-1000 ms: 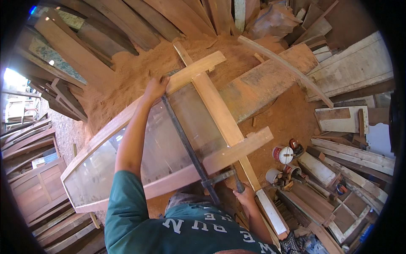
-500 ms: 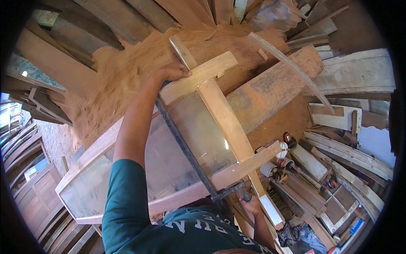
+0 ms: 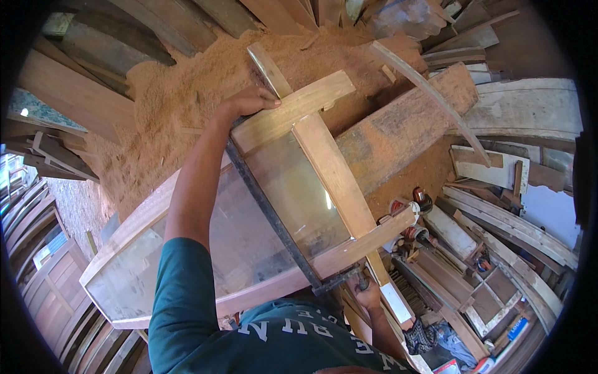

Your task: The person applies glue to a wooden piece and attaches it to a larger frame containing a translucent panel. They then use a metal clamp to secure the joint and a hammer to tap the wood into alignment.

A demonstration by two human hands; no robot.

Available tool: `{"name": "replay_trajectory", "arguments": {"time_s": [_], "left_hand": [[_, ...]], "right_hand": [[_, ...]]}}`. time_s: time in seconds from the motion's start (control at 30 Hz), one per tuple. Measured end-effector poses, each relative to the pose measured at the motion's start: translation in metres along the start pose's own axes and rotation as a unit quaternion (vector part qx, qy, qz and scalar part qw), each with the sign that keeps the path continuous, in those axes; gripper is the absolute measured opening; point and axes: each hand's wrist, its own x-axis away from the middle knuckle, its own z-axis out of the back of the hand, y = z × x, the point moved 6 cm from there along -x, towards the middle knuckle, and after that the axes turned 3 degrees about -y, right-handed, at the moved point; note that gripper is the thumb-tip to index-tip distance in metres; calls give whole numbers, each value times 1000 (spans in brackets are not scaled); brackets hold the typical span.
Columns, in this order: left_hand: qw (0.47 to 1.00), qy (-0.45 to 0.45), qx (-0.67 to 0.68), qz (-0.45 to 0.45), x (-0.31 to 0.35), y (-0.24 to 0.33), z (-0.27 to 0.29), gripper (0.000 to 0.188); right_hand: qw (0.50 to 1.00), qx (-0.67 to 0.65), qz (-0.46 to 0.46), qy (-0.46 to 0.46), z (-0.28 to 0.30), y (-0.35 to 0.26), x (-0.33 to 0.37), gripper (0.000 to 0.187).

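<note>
A long wooden frame with glass panels lies across in front of me, its sides curving to a narrow end at the left. A dark metal bar clamp spans it from the far rail to the near rail. My left hand grips the far rail next to the clamp's far end; its fingertips are partly hidden behind the wood. Below the near rail, my right hand is closed around the clamp's screw handle. A pale crosspiece joins the two rails at the frame's right end.
Reddish sawdust is heaped beyond the frame. A thick dusty plank and a curved wooden strip lie at the far right. Cans and stacked boards crowd the right side. More boards lean at the left.
My right hand has shifted slightly and changed its angle on the clamp handle. My left hand stays on the far rail, and the view has tilted a little.
</note>
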Motion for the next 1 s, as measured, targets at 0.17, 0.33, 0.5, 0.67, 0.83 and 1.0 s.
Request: {"name": "replay_trajectory", "arguments": {"time_s": [0.17, 0.33, 0.5, 0.67, 0.83, 1.0], "left_hand": [[999, 41, 15, 12, 5, 7, -3, 41], [999, 47, 0, 25, 1, 0, -1, 40], [990, 56, -100, 77, 14, 18, -8, 48], [985, 65, -146, 71, 16, 24, -14, 57], [980, 99, -156, 69, 16, 10, -18, 56], [981, 98, -129, 106, 25, 32, -24, 54]], "right_hand": [[978, -73, 5, -194, -9, 24, -9, 22], [912, -131, -107, -373, -12, 43, -15, 38], [992, 8, 45, 116, 2, -3, 13, 31], [990, 69, 50, 115, -20, 28, 5, 29], [908, -212, -45, -358, -12, 29, -9, 26], [993, -101, 30, -46, -6, 13, 5, 29]]}}
